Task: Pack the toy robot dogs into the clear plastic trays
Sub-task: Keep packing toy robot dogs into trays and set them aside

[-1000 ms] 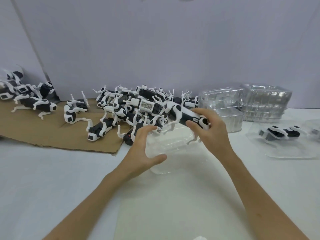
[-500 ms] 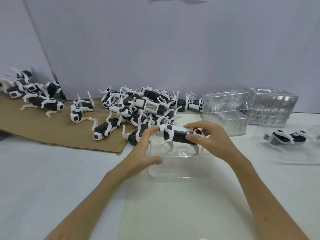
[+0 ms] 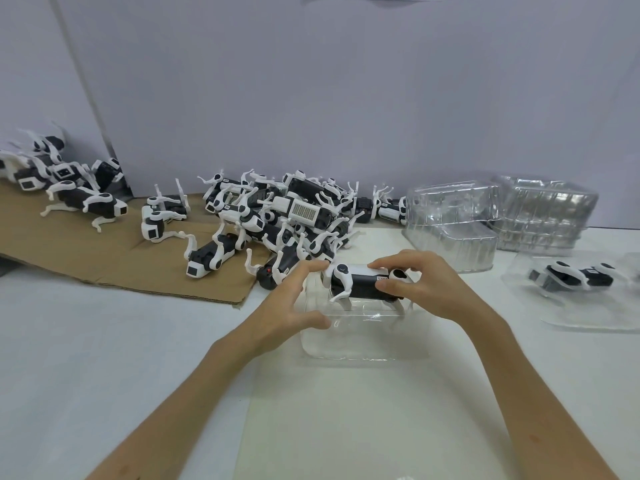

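Observation:
A black and white toy robot dog (image 3: 356,284) stands upright with its legs down inside a clear plastic tray (image 3: 363,341) in the middle of the table. My right hand (image 3: 422,289) grips the dog's back and rear end from the right. My left hand (image 3: 291,306) holds the tray's left wall, thumb on the near side, fingertips touching the dog's front end. A pile of several more dogs (image 3: 287,216) lies behind the tray.
Brown cardboard (image 3: 69,251) at the left carries more loose dogs (image 3: 86,202). Stacks of clear trays (image 3: 450,223) stand at the back right. Another tray (image 3: 588,306) at the far right holds a packed dog (image 3: 571,277). A wall rises behind.
My right hand brought the dog down from above the pile and lowered it, legs first, into the tray. My left hand stayed on the tray's left side.

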